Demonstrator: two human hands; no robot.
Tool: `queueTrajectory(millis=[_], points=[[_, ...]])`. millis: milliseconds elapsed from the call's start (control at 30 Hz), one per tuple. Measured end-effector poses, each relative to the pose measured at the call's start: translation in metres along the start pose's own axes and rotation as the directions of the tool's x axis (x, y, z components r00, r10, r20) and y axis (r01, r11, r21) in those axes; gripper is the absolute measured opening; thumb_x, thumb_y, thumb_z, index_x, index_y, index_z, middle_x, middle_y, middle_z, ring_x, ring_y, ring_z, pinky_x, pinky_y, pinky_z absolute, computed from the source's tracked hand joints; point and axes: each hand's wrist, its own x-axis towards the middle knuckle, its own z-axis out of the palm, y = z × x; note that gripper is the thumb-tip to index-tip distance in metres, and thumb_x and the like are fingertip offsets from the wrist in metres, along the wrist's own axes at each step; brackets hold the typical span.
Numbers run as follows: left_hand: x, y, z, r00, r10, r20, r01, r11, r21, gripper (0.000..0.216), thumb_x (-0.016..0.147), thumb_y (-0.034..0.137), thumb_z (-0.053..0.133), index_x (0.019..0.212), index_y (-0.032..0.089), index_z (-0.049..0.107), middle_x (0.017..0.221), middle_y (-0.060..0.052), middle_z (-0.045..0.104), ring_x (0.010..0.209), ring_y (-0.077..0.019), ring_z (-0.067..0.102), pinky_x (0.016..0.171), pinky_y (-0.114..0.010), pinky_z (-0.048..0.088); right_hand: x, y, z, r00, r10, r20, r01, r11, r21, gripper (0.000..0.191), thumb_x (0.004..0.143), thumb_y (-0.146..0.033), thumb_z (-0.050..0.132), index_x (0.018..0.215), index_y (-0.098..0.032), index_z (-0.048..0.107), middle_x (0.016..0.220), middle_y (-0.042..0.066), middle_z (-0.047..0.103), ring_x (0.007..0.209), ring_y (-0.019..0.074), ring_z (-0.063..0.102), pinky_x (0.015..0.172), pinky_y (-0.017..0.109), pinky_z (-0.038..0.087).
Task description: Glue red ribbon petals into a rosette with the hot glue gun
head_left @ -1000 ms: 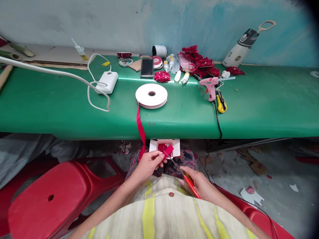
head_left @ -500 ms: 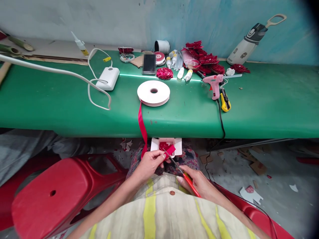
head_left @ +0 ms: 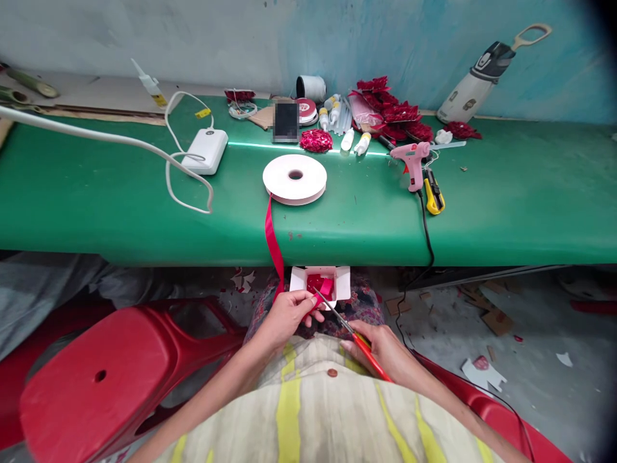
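My left hand (head_left: 292, 313) pinches the end of a red ribbon (head_left: 274, 241), which runs down over the table edge from a white spool (head_left: 295, 179). In my right hand (head_left: 378, 344) is a pair of scissors (head_left: 367, 355) with red handles. The blades point up and left, their tips at the ribbon by my left fingertips. Just beyond my hands, a small white box (head_left: 342, 283) rests on my lap with red ribbon pieces (head_left: 322, 285) inside. My left fingers cover part of the ribbon end.
On the green table (head_left: 120, 225) lie a pink glue gun (head_left: 412, 162), a yellow cutter (head_left: 434, 196), a white power bank (head_left: 207, 152) with a cable, and small glue bottles (head_left: 362, 144). A grey bottle (head_left: 475, 83) leans at the wall. Red stools (head_left: 91, 379) stand beside me.
The ribbon piece that stuck out past the scissor blades has come off and now lies in the white box. Both hands have stayed almost in place.
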Motion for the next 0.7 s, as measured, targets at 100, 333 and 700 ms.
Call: queueTrajectory(millis=[100, 333, 700], points=[[0.002, -0.002, -0.002, 0.997, -0.08, 0.021, 0.08, 0.997, -0.009, 0.027, 0.08, 0.039, 0.061, 0.071, 0.013, 0.062, 0.065, -0.007, 0.069, 0.046, -0.0091, 0.054, 0.041, -0.019, 0.029, 0.002, 0.003, 0.001, 1.0, 0.002, -0.012, -0.002, 1.0, -0.014, 0.025, 0.09, -0.042, 0.048, 0.086, -0.02, 0.061, 0.063, -0.002, 0.057, 0.058, 0.0146, 0.052, 0.054, 0.023, 0.034], [-0.001, -0.002, -0.01, 0.996, -0.08, -0.03, 0.078, 0.996, -0.053, 0.024, 0.081, 0.038, 0.059, 0.075, 0.015, 0.056, 0.049, 0.001, 0.059, 0.037, -0.0049, 0.043, 0.038, -0.016, 0.022, 0.0, 0.013, 0.003, 0.998, -0.062, -0.028, 0.064, 0.994, 0.083, 0.022, 0.089, -0.033, 0.048, 0.105, -0.021, 0.06, 0.071, -0.002, 0.061, 0.062, 0.015, 0.056, 0.06, 0.024, 0.04], [-0.028, 0.033, 0.009, 0.947, 0.094, 0.307, -0.107, 0.994, 0.027, 0.027, 0.088, 0.044, 0.052, 0.095, 0.018, 0.047, 0.064, 0.0, 0.066, 0.053, -0.0111, 0.058, 0.049, -0.021, 0.035, 0.025, -0.042, -0.005, 0.919, -0.093, -0.384, 0.293, 0.812, 0.505, 0.034, 0.085, -0.031, 0.061, 0.117, -0.019, 0.056, 0.079, -0.001, 0.059, 0.066, 0.0118, 0.053, 0.065, 0.022, 0.047]])
